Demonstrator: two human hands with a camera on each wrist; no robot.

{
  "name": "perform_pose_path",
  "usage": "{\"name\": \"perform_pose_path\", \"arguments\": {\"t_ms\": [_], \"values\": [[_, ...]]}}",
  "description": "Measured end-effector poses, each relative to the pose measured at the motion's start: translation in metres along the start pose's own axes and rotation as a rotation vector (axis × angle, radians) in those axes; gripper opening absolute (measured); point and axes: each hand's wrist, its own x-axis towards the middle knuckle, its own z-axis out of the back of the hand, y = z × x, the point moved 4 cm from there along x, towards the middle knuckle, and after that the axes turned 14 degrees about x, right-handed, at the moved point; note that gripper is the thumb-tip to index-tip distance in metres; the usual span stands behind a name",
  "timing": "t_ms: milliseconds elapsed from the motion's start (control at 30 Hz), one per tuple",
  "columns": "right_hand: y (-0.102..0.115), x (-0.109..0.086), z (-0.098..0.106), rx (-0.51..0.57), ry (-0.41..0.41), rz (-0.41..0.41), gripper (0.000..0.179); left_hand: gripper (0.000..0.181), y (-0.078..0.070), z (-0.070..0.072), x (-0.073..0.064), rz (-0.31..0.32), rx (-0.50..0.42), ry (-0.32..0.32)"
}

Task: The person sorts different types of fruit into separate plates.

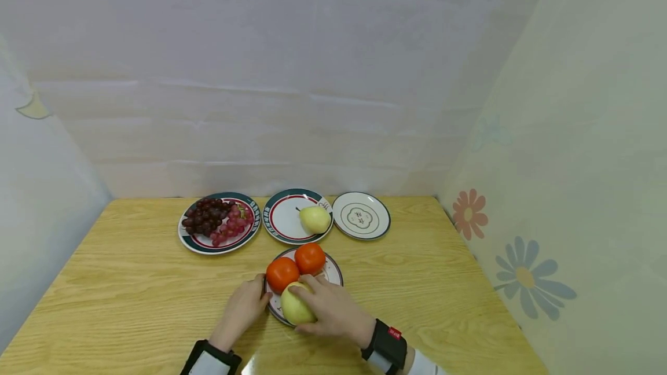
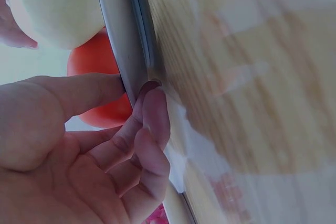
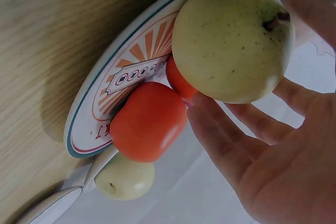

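In the head view, a small patterned plate [image 1: 333, 272] near the table's front carries two tomatoes [image 1: 282, 275] and a pale yellow-green pear [image 1: 296, 307]. My left hand [image 1: 244, 309] pinches the plate's left rim; in the left wrist view the thumb lies on the inner side and curled fingers under the edge. Over the pear's right side, my right hand [image 1: 336, 310] spans it with fingers and thumb. The right wrist view shows the pear [image 3: 231, 43] at the plate's edge, stem towards the camera, beside a tomato [image 3: 149, 121]; the pear partly hides the fingers.
Behind, a plate [image 1: 256, 210] holds dark and red grapes [image 1: 211, 217]. Another plate [image 1: 281, 219] bears a second pear [image 1: 315, 220]. A white plate [image 1: 372, 224] stands to its right. Cloth-covered walls [image 1: 292, 103] border the wooden table [image 1: 140, 282].
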Motion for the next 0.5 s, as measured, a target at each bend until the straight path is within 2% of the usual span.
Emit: {"name": "perform_pose_path", "arguments": {"t_ms": [300,400,500], "values": [[0.003,0.005,0.003,-0.024,-0.018,0.005,0.064,0.034,0.001,0.0,0.001,-0.015,0.005,-0.002],[0.003,0.01,0.016,-0.018,-0.056,0.016,0.064,0.034,0.001,-0.001,0.0,-0.017,0.012,-0.005],[0.0,0.02,0.037,0.045,-0.126,0.023,0.064,0.034,0.001,0.0,0.0,-0.016,0.016,-0.008]]}}
